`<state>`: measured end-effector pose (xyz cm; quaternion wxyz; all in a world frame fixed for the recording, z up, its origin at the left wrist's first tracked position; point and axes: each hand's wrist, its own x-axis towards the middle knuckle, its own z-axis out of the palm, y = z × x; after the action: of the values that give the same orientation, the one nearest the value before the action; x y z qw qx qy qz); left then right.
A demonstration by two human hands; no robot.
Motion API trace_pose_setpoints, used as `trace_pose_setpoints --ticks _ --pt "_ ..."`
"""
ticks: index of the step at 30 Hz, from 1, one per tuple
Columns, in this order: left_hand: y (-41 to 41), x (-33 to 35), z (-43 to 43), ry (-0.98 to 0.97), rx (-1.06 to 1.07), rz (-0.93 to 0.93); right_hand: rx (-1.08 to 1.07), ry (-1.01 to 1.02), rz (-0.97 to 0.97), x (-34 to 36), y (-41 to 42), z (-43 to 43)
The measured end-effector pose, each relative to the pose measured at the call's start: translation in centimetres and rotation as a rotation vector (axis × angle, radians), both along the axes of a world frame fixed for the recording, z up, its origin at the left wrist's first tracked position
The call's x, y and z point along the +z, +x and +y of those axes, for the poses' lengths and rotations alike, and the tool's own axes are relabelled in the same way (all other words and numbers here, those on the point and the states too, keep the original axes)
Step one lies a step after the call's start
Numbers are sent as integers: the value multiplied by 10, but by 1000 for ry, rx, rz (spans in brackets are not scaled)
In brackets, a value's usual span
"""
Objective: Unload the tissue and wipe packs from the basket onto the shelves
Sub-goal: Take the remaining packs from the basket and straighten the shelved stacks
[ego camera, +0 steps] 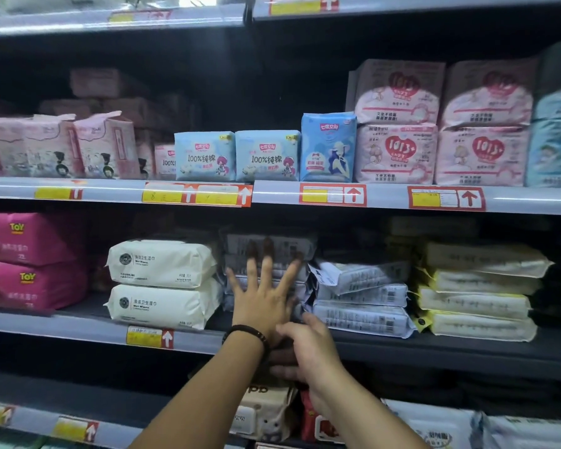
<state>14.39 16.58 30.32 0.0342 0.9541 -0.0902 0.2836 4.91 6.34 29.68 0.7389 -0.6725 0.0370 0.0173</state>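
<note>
My left hand (263, 290), with a dark bead bracelet at the wrist, lies flat with spread fingers against a stack of grey-white wipe packs (272, 246) on the middle shelf (78, 325). My right hand (308, 348) sits just below and to the right, at the shelf's front edge, fingers loosely bent; I cannot make out anything in it. The basket is out of view.
Two cream wipe packs (162, 283) stand left of the stack, pink packs (30, 260) farther left. Grey-white packs (360, 296) and yellow-edged packs (476, 290) lie to the right. Pad packs (266, 155) fill the shelf above. More wipe packs (266, 413) sit on the shelf below.
</note>
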Motion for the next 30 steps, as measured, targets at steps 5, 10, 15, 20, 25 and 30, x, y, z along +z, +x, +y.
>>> trace_pose_setpoints --ticks 5,10,15,20,25,30 --pt "-6 3 6 103 26 -20 33 55 18 9 0 8" --pt "-3 2 10 124 26 -35 40 85 8 11 3 21" --pt "-9 4 12 175 61 -21 86 83 -7 11 3 20" --pt "-11 1 12 196 101 -19 129 -15 -21 9 9 16" --pt "-4 -1 6 169 124 -15 49 -68 -88 5 15 7" --pt "-5 2 1 178 156 54 20 -93 -105 5 20 11"
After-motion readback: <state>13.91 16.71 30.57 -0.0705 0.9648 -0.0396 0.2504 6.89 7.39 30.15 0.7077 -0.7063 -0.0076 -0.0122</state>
